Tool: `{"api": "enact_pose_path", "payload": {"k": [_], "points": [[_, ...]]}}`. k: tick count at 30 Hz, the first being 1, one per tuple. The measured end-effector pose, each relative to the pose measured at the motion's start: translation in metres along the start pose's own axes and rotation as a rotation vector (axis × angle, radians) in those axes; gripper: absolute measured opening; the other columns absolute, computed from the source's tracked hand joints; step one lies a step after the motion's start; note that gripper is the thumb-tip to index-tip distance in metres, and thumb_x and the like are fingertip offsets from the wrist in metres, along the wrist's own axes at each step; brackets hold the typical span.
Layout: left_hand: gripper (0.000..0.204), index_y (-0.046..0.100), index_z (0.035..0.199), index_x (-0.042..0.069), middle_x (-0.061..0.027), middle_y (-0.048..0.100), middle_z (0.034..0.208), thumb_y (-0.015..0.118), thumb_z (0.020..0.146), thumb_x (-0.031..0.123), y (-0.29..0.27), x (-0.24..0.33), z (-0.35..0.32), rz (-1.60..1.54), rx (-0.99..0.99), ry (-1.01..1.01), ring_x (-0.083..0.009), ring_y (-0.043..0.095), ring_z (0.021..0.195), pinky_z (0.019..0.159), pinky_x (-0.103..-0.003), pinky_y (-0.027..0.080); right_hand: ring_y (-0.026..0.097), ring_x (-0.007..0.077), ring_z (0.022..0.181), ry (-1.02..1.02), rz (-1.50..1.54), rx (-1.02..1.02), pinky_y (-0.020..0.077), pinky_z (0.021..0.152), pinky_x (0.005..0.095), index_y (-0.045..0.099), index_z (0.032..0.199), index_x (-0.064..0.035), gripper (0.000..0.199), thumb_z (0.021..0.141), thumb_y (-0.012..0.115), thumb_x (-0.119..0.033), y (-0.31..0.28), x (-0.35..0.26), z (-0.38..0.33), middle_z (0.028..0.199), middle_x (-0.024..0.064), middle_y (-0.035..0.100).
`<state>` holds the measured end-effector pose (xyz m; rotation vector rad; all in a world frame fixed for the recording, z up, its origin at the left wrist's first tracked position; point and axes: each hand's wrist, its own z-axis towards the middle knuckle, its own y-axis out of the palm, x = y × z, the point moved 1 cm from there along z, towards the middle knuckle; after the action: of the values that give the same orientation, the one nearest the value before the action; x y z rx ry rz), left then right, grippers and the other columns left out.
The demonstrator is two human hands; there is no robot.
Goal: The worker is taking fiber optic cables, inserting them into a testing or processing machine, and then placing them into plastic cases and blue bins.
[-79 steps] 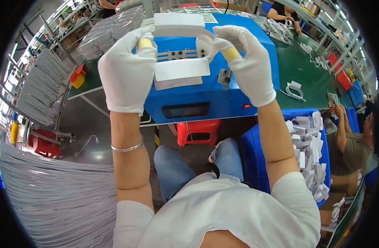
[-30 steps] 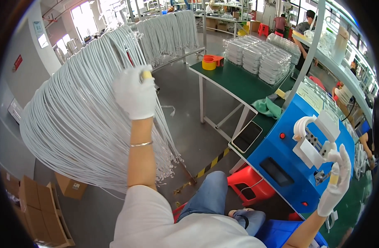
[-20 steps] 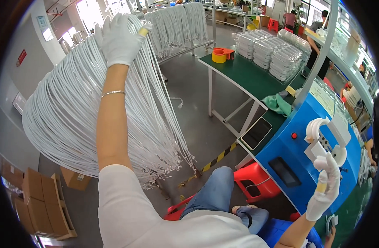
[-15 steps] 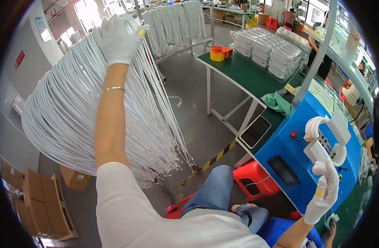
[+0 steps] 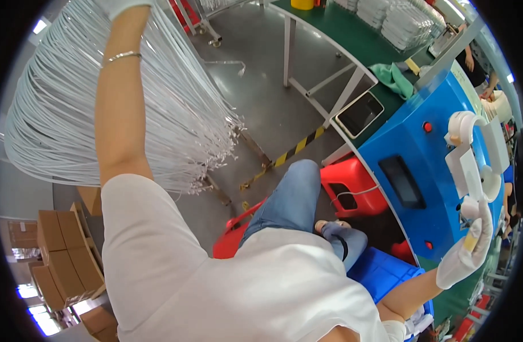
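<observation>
My left hand, in a white glove, is at the upper edge over a large hanging bundle of white cables. Its fingers are cut off by the picture edge, so I cannot see whether it grips any. On the right, my gloved right hand, with a yellow band on one finger, has its fingers curled up against the white curved fixture of a blue machine. What lies within those fingers is hidden.
A phone lies on the green table near a green cloth. Clear plastic trays are stacked farther back. Below are a red stool and a blue bin. Cardboard boxes stand at left.
The view has tilted downward, so the cables and machine sit higher in the picture. My left hand has slipped mostly past the upper edge. My right hand remains at the white fixture.
</observation>
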<state>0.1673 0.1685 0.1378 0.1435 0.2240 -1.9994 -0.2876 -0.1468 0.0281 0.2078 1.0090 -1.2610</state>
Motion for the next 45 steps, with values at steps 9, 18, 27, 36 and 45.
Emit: {"api": "enact_pose_path", "payload": {"k": [9,18,27,36,45], "points": [[0.018,0.062,0.097,0.013,-0.0099,0.061,0.072,0.045,0.092,0.017,-0.015,-0.024,0.010,-1.574,-0.767,-0.625,-0.0161,0.060,0.064,0.052,-0.029,0.047,0.060,0.0181,0.092,-0.173,-0.195,0.027,0.0432,0.085,0.0270,0.055,0.118,0.0087,0.033,0.094,0.044,-0.011,0.010,-0.016,-0.005,0.101,0.0161,0.064],[0.012,0.070,0.079,0.007,-0.0100,0.066,0.071,0.063,0.077,0.015,-0.174,0.321,-0.184,-2.313,-0.961,-0.359,-0.0230,0.063,0.063,0.060,-0.034,0.051,0.058,0.0143,0.082,0.154,0.500,-0.704,0.0472,0.073,0.0253,0.039,0.134,0.0070,0.064,0.092,0.050,-0.040,0.130,-0.086,0.037,0.097,0.0125,0.061],[0.030,0.057,0.108,-0.001,-0.0074,0.059,0.080,0.063,0.079,0.005,-0.115,0.241,-0.083,-2.463,-0.938,-0.381,-0.0134,0.056,0.067,0.055,-0.025,0.046,0.039,0.0053,0.038,0.472,0.551,-0.567,0.0288,0.035,0.0202,0.061,0.104,0.0056,0.046,0.086,0.064,-0.037,-0.026,0.015,-0.023,0.058,0.0006,0.051],[0.033,0.048,0.075,0.008,-0.0003,0.043,0.053,0.047,0.097,0.032,-0.085,0.207,-0.155,-2.971,-0.505,-1.350,-0.0027,0.031,0.036,0.032,-0.016,0.025,0.040,0.0075,0.041,0.776,0.796,0.444,0.0409,0.048,0.0228,0.046,0.130,0.0013,0.050,0.099,0.038,-0.037,-0.101,0.097,-0.135,0.063,0.0020,0.055],[0.025,0.058,0.089,0.003,-0.0034,0.060,0.074,0.055,0.094,0.028,-0.176,0.327,-0.097,-2.672,-1.764,-0.750,-0.0065,0.054,0.057,0.050,-0.019,0.042,0.058,0.0235,0.075,0.030,-0.205,-0.265,0.0461,0.070,0.0324,0.065,0.098,0.0001,0.030,0.089,0.058,-0.028,0.004,-0.024,-0.050,0.080,0.0106,0.061]]}}
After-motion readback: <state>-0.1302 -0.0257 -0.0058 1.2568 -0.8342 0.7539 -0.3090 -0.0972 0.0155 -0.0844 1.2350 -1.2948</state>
